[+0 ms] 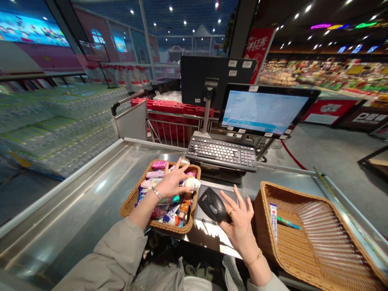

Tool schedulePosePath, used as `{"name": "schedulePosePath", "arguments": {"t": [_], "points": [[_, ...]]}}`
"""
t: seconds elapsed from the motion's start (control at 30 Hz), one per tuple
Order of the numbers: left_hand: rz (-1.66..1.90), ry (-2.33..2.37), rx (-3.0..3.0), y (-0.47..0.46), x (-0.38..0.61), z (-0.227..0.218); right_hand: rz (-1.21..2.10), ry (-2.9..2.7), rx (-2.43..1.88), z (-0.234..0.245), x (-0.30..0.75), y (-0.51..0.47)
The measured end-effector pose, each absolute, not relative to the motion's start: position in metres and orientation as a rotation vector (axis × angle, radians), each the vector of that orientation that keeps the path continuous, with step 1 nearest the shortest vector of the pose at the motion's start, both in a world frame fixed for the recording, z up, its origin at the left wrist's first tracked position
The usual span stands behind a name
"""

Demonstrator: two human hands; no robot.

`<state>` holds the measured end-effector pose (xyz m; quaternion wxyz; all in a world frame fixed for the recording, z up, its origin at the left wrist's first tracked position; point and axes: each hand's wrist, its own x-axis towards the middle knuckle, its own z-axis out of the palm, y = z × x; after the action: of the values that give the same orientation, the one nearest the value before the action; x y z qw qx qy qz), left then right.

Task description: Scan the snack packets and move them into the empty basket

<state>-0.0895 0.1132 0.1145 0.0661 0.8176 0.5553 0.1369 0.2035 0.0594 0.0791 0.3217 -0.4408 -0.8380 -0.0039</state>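
Note:
My left hand (174,182) is over a wicker basket (129,206) full of small packaged goods. Its thumb and index finger pinch a white egg-shaped package (192,184) at the basket's right rim, while the other fingers are spread. Beside the basket is a black barcode scanner (212,204). My right hand (241,220) is just right of the scanner, palm down and fingers spread; its thumb is close to the scanner's lower edge, and I cannot tell if they touch. Further right, a second wicker basket (318,242) contains a toothpaste box (273,222) and a green-blue toothbrush (287,222).
A keyboard (222,151) and a lit monitor (263,109) stand behind the scanner, with another screen's dark back (212,81) beside them. The metal counter (100,194) has a raised edge. Beyond are a shopping cart (169,127) and stacked bottle packs (60,125).

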Motion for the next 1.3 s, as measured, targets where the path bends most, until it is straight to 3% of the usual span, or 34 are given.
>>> {"name": "schedulePosePath", "arguments": {"t": [1.3], "points": [[0.3, 1.699, 2.388, 0.121, -0.091, 0.128, 0.016, -2.259, -1.074, 0.09, 0.218, 0.06]]}}
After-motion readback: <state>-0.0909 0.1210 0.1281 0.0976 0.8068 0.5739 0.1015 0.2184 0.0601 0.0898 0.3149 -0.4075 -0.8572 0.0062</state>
